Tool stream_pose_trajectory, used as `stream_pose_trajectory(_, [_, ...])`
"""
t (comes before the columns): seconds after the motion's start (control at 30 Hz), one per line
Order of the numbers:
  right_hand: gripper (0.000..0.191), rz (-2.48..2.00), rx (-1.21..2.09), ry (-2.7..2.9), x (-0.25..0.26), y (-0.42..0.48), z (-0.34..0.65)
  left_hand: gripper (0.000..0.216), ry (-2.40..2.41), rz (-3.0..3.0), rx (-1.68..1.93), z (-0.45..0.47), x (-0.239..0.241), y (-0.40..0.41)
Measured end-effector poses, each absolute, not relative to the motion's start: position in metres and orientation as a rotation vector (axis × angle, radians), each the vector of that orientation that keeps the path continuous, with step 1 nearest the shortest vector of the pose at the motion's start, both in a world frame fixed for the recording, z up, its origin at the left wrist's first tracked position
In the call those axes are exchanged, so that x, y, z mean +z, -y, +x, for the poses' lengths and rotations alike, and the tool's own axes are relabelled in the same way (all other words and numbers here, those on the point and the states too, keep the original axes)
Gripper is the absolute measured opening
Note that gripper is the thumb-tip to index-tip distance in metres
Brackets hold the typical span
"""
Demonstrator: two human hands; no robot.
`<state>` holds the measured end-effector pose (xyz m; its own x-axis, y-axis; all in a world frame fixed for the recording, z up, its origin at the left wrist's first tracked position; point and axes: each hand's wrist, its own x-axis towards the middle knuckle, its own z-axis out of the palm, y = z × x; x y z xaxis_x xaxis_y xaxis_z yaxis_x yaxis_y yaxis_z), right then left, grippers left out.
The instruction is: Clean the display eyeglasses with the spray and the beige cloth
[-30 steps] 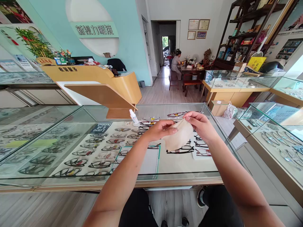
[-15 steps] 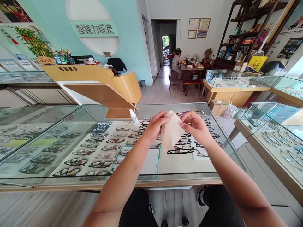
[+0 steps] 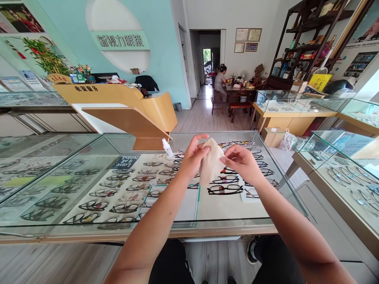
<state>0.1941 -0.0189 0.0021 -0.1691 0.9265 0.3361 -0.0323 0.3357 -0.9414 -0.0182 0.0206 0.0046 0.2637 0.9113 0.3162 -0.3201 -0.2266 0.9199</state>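
Hanging narrower than before, pale cloth (image 3: 211, 167), left fingers (image 3: 204, 150) and right fingers (image 3: 229, 163) pinching it

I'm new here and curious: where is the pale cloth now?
In the head view, the cloth is just right of centre, between the left hand and right hand, above the glass display case, right of the white bottle.

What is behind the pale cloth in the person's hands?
Past the edges of the pale cloth, pinched by the left hand and right hand, eyeglasses show inside the glass display case. Whatever sits directly behind the cloth is covered.
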Motion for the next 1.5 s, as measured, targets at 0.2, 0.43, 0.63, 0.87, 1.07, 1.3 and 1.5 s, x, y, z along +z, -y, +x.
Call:
stream_pose_trajectory(0.2, [0.036,-0.843,1.151,1.519,0.004,0.021,0.193,0.031,-0.615,1.540,1.419,-0.019,0.004,-0.018])
stream_pose_trajectory(0.43, [0.026,-0.755,1.067,1.457,0.003,0.022,0.197,0.011,-0.757,1.798,1.395,-0.025,0.003,-0.015])
stream_pose_trajectory(0.63, [0.022,-0.779,0.988,1.465,0.009,0.023,0.201,0.027,-0.703,1.817,1.269,-0.028,0.006,-0.012])
stream_pose_trajectory(0.87, [0.019,-0.847,0.916,1.458,0.012,0.023,0.205,0.029,-0.701,1.882,1.220,-0.032,0.011,-0.012])
stream_pose_trajectory(1.07, [0.020,-0.927,0.761,1.455,0.007,0.022,0.203,0.027,-0.711,1.921,1.262,-0.029,0.010,-0.011])
stream_pose_trajectory(1.3, [0.026,-0.966,0.614,1.482,0.006,0.023,0.202,0.029,-0.729,1.916,1.269,-0.028,0.011,-0.011])
stream_pose_trajectory(1.5, [0.027,-0.926,0.659,1.515,0.010,0.023,0.207,0.032,-0.782,1.953,1.251,-0.029,0.012,-0.012])
